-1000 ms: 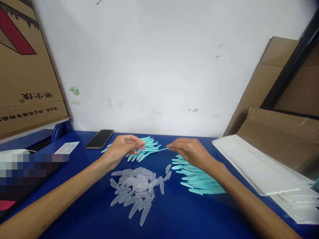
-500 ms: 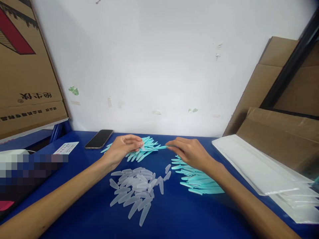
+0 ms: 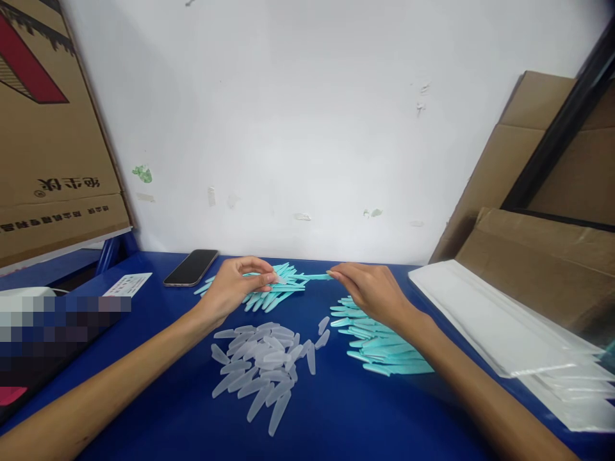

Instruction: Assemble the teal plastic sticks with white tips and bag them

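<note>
My left hand [image 3: 236,283] is closed, pinching a small translucent blade cap [image 3: 280,280] between thumb and fingertips. My right hand [image 3: 372,289] grips one end of a turquoise eyebrow razor [image 3: 317,277], which points left toward the cap. Behind and below the left fingers lies a pile of turquoise razors [image 3: 271,299]. Another group of razors [image 3: 384,351] lies under the right hand and wrist, partly hidden by the forearm. Between the forearms, nearer to me, is a loose heap of translucent caps [image 3: 264,358], with two caps [image 3: 323,333] off to its right.
A phone [image 3: 191,267] and a printed card [image 3: 129,285] lie on the blue table [image 3: 317,422] at the left. White plastic sleeves [image 3: 475,320] are stacked at the right, beside brown cardboard [image 3: 542,262]. A white wall [image 3: 298,128] rises behind the table.
My right hand has moved slightly right and up with the razor, whose left end now sits near the cap. My left hand has barely moved.
</note>
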The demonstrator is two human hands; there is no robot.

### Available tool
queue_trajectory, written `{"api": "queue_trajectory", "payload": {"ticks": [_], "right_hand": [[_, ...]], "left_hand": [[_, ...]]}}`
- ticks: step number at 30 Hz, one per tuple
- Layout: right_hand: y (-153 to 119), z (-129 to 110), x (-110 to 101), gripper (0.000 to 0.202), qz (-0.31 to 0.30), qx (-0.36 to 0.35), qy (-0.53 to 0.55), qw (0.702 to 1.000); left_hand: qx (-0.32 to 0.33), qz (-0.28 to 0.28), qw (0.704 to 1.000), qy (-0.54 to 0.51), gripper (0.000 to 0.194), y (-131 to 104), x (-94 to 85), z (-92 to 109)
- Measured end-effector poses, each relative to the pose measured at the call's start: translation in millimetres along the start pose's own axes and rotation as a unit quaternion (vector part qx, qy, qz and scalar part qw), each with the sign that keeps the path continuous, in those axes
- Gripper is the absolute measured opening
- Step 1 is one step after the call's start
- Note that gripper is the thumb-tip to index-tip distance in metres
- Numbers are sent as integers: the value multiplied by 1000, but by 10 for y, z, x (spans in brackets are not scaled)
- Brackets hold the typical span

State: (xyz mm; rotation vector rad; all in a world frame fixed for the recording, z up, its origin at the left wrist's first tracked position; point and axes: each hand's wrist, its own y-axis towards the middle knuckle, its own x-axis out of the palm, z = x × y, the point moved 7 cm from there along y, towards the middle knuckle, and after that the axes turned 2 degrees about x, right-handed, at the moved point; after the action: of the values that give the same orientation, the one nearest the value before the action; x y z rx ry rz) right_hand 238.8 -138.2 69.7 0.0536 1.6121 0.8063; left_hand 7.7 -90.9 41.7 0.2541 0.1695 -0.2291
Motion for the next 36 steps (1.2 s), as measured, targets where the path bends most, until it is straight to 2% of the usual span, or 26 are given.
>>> {"api": "queue_trajectory", "payload": {"ticks": [6,12,17,22,25,28,30,33,35,36], "right_hand": [[-1,-33,15,45,2,-7,1,1000],[-11,-98,72,40,-7,-29,29,999],[-13,-182,160,37,-6,-13,78,997],[-21,-237,223,34,-6,-31,96,995],[-24,-242,223,36,-18,-38,81,996],[-16,-262,149,37,-19,-53,43,997],[0,-234,34,34,11,-54,8,998],[22,-52,-134,35,64,-20,-53,996],[29,114,-140,36,44,-12,-93,995],[27,199,-97,34,9,-16,-107,994]], "left_hand": [[7,-14,1000,3,30,-7,42,-19],[35,-23,999,26,27,-35,134,45],[43,-90,994,33,32,-85,300,32],[67,-126,988,57,24,-108,340,7],[92,-138,980,106,27,-133,368,25],[154,-122,961,193,31,-159,393,100],[198,-98,942,253,32,-164,388,154],[238,-43,906,348,32,-137,305,196],[248,-13,882,399,32,-105,221,202],[250,-6,875,414,32,-88,181,200]]}}
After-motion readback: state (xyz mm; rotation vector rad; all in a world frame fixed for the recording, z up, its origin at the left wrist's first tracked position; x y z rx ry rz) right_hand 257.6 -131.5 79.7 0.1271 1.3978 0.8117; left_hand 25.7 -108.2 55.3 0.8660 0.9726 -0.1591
